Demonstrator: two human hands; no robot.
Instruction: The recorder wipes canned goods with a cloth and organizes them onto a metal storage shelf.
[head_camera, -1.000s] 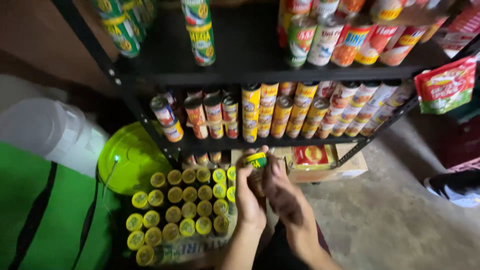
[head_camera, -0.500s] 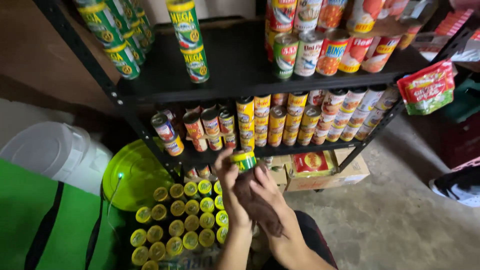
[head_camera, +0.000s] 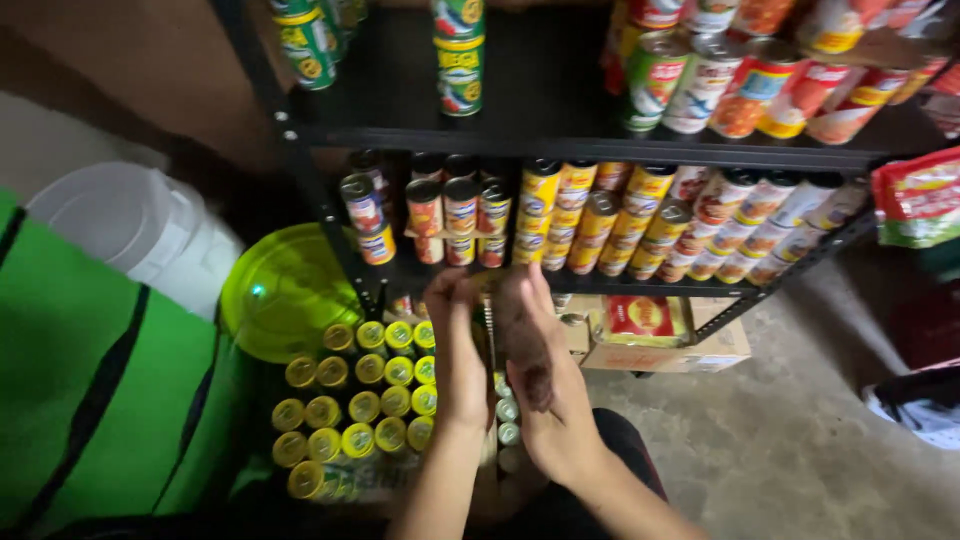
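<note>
**Handling a can between both hands at the lower shelf**

Both hands are raised in front of the black metal shelf unit (head_camera: 300, 190). The left hand (head_camera: 462, 350) and right hand (head_camera: 535, 360) face each other, palms inward, close together. A thin edge, apparently a can (head_camera: 489, 330), shows between them; whether either hand actually grips it cannot be told. The tray of yellow-lidded cans (head_camera: 360, 400) lies just left of the left wrist.

Recommended practice:
- Keep the palms parallel so the can cannot tilt.
- Keep the wrists clear of the stacked yellow-labelled cans (head_camera: 590, 215) on the shelf ahead.
</note>
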